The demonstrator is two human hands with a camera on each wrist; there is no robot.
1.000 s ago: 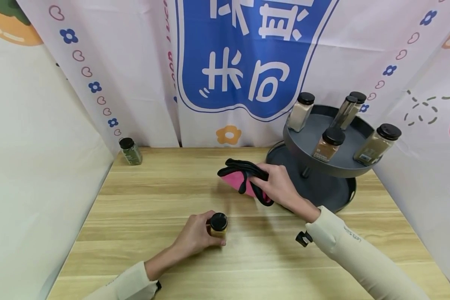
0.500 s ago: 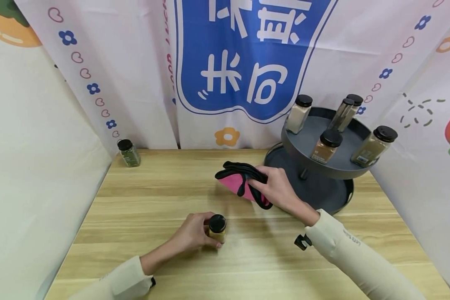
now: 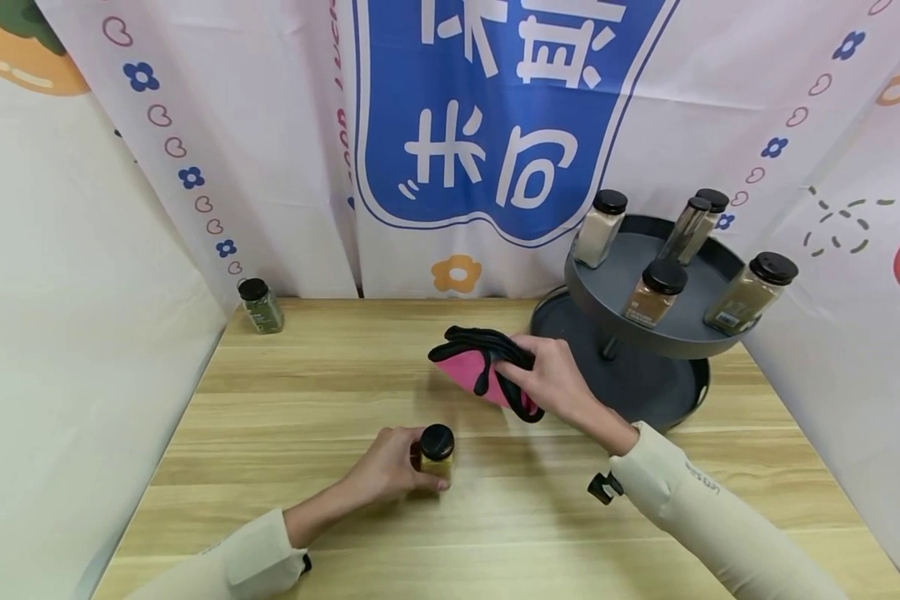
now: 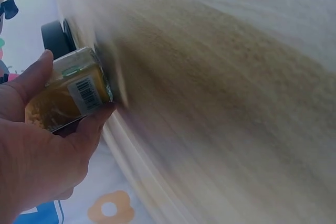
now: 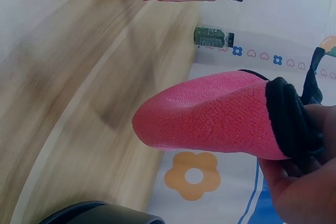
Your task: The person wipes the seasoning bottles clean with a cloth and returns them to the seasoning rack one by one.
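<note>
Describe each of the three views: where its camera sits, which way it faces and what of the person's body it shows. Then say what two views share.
Head: on the head, facing forward and down at the table and rack; left hand, right hand and sleeves show.
Left wrist: on the left wrist, facing the yellow jar; the left hand shows.
Right wrist: on the right wrist, facing the pink cloth; the right hand shows at the edge.
Shared: head and right wrist both show the green jar.
</note>
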